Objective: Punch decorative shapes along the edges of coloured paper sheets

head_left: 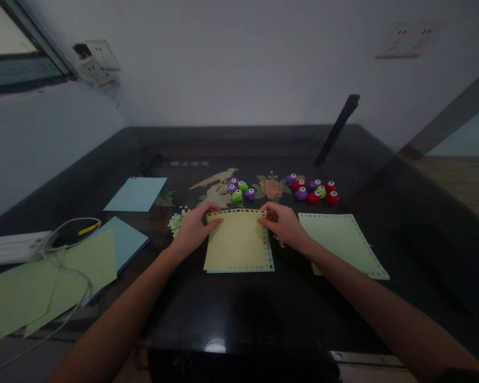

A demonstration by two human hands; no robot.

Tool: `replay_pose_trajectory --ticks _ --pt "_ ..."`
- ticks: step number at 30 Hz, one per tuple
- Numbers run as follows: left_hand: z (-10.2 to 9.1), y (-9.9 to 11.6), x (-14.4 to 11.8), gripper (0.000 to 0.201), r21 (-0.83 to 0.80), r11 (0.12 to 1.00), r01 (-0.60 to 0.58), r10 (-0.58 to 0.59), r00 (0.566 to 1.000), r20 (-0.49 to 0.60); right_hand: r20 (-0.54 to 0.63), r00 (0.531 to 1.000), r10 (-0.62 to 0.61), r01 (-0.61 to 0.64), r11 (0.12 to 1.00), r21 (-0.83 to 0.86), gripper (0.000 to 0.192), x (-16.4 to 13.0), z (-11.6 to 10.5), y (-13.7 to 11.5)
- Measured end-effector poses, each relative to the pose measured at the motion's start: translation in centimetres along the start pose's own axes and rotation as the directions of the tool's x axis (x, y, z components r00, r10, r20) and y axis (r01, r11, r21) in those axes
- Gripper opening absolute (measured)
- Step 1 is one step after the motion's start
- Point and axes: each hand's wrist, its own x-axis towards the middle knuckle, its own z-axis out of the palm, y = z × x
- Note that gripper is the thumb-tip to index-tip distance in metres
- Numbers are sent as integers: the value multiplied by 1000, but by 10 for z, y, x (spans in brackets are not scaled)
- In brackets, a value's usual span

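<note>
A yellow paper sheet (236,242) with punched holes along its edges lies on a blue sheet in the middle of the black table (239,319). My left hand (193,229) pinches its far left corner. My right hand (284,223) pinches its far right corner. Both hands rest on the table with fingers closed on the far edge of the sheet. Small paper scraps (177,219) lie just left of my left hand.
A green punched sheet (343,242) lies to the right. Several small purple, green and red craft punches (311,190) (239,190) sit beyond the hands. Blue sheets (136,193), green sheets (43,287), a white power strip (14,247) with cable lie left. A dark stand (337,129) leans at the back.
</note>
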Motion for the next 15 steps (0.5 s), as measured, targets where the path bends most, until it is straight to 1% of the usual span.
replay_pose_trajectory --ticks 1,3,5,6,8,11,13,15 --pt "-1 1 1 22 -98 994 39 -41 999 -17 2 1000 26 -26 997 73 12 1 -1 0" --pt "-2 1 2 28 -298 948 109 -119 993 -16 3 996 84 -83 974 212 17 3 -4 0" --pt "-2 2 2 29 -441 881 168 -170 985 37 -16 990 139 -127 940 318 21 5 -10 1" --pt "-1 3 2 29 -476 858 193 -181 981 73 -31 986 162 -140 924 355 22 6 -13 1" --pt "0 4 1 29 -489 841 234 -184 972 147 -60 980 192 -151 900 408 23 7 -19 2" --pt "2 7 -2 31 -465 845 263 -166 957 239 -90 973 210 -152 888 433 21 8 -27 3" --pt "4 8 -3 30 -460 848 263 -149 951 269 -103 971 215 -151 890 430 20 8 -30 3" --pt "5 8 -4 28 -466 844 266 -151 951 269 -105 972 210 -147 894 423 19 7 -31 1"
